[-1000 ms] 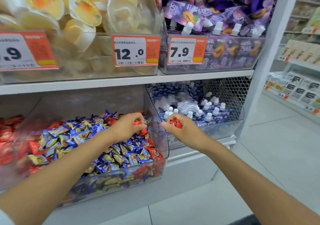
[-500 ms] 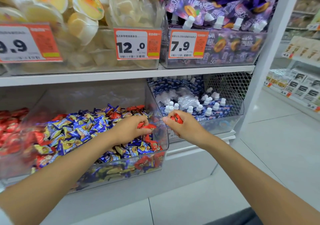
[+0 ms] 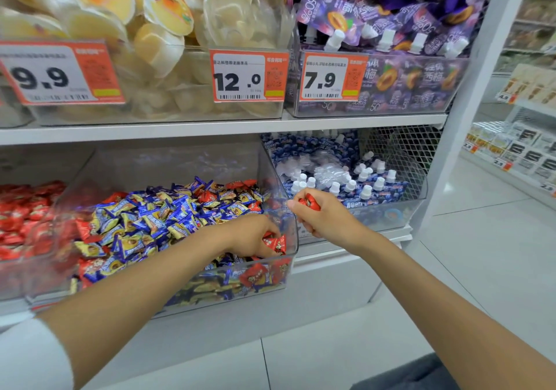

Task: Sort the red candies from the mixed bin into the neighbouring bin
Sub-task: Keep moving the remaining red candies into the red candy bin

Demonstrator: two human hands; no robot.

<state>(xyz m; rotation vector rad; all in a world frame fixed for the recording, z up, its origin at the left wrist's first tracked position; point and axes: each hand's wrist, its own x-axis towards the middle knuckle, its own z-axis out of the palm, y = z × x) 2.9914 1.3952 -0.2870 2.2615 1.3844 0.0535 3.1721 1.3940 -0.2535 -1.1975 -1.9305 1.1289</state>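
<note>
While glossy blue and red wrappers (image 3: pixel 144 224) heap the clear plastic mixed bin (image 3: pixel 266 164), the left hand (image 3: pixel 249 236) pinches red candies (image 3: pixel 275 243) by its front right corner. The right hand (image 3: pixel 325 219) clutches a crinkled red candy (image 3: pixel 310 202) outside it, beside white-capped pouches (image 3: pixel 365 192); the neighbouring bin (image 3: pixel 12 281) of reds sits left.

Along the front edge of the upper shelf (image 3: pixel 210 132) you can read the left tag (image 3: pixel 57 72), 9.9, the middle tag (image 3: pixel 248 79), 12.0, and the right tag (image 3: pixel 332 78), 7.9. The purple pouches (image 3: pixel 328 18) show 50%.
</note>
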